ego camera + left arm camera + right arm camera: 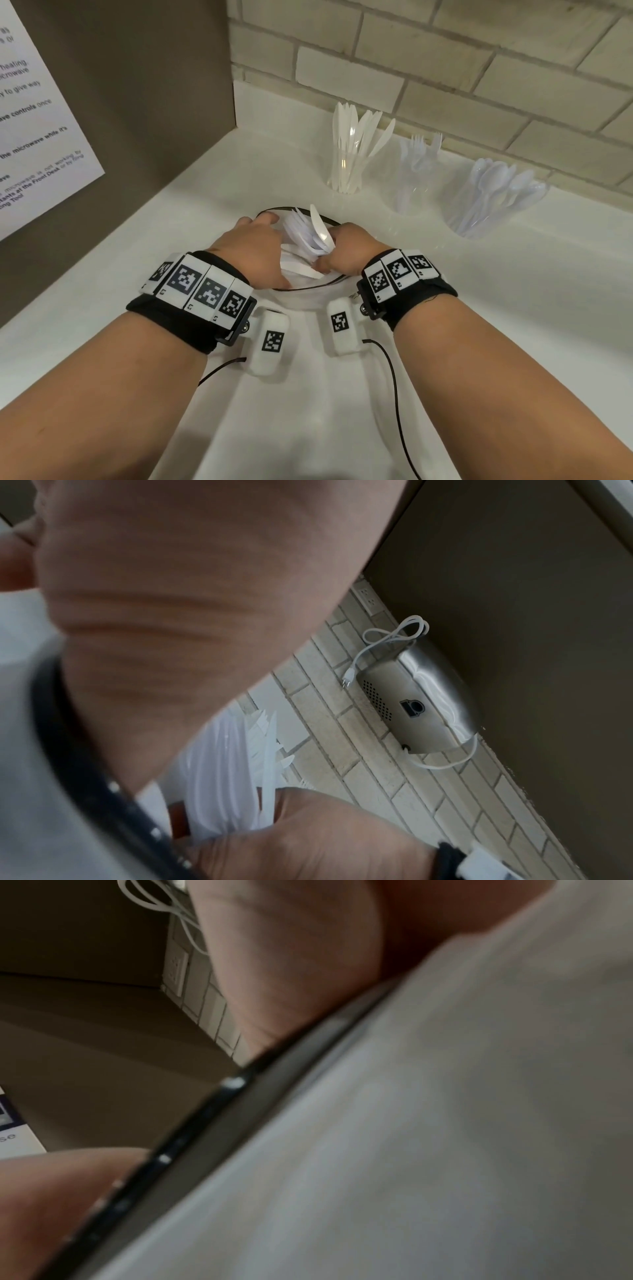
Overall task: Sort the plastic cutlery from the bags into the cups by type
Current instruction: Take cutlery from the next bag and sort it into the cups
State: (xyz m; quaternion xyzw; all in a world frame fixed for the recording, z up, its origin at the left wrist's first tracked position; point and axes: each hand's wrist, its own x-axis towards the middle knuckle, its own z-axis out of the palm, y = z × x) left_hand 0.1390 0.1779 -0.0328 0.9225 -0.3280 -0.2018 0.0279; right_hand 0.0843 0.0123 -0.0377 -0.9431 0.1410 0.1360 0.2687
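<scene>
Both forearms reach forward over the white counter [513,308], where the left hand [255,246] curls its fingers over the dark-edged rim of a white bag [308,377] and holds its mouth open. The right hand [346,246] sits inside that mouth, fingers closed around a bundle of white plastic knives [310,233]. Behind them, along the pale brick wall [445,68], stand 3 clear cups: knives [349,161], forks [416,171], spoons [493,198].
</scene>
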